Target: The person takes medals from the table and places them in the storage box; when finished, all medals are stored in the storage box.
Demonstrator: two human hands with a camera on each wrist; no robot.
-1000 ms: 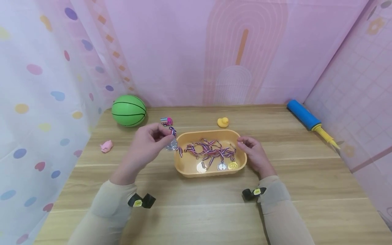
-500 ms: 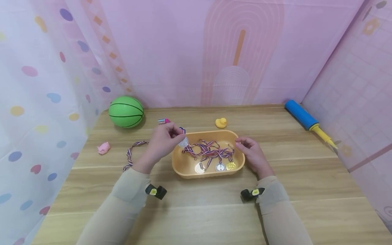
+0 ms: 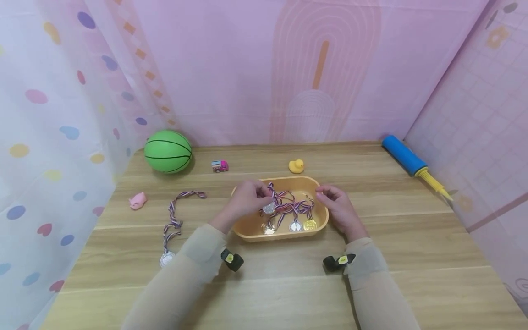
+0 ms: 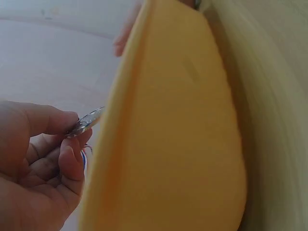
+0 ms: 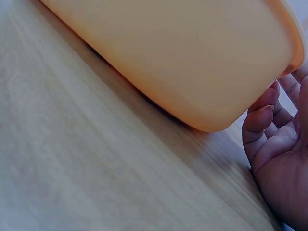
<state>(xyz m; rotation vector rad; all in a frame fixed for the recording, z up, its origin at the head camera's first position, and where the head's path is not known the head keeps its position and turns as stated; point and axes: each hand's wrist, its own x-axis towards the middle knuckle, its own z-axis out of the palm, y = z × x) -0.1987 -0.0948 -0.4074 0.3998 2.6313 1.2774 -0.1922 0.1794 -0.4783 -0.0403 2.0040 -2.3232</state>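
My left hand (image 3: 247, 201) pinches a silver medal (image 3: 269, 207) between thumb and fingers, over the left part of an orange-yellow plastic basin (image 3: 284, 237). In the left wrist view, that medal (image 4: 85, 123) shows nearly edge-on, partly hidden by the basin wall (image 4: 178, 120). Inside lie tangled striped ribbons (image 3: 282, 206), a gold medal (image 3: 310, 224), a silver medal (image 3: 295, 226) and a shiny pale one (image 3: 268, 228). My right hand (image 3: 343, 211) holds the basin's right rim; its fingers (image 5: 259, 119) are curled beside the wall in the right wrist view.
Left of the basin, a silver medal (image 3: 167, 259) lies with its striped ribbon (image 3: 171, 211) on the wooden table. Farther back are a pink pig (image 3: 138, 200), a green ball (image 3: 167, 152), a toy truck (image 3: 219, 166), a yellow duck (image 3: 296, 166) and a blue pump (image 3: 404, 156).
My left hand has moved right with the pinched silver medal, from beside the basin to over it. The ribbon and medal on the table have come into sight. The right hand stays at the rim.
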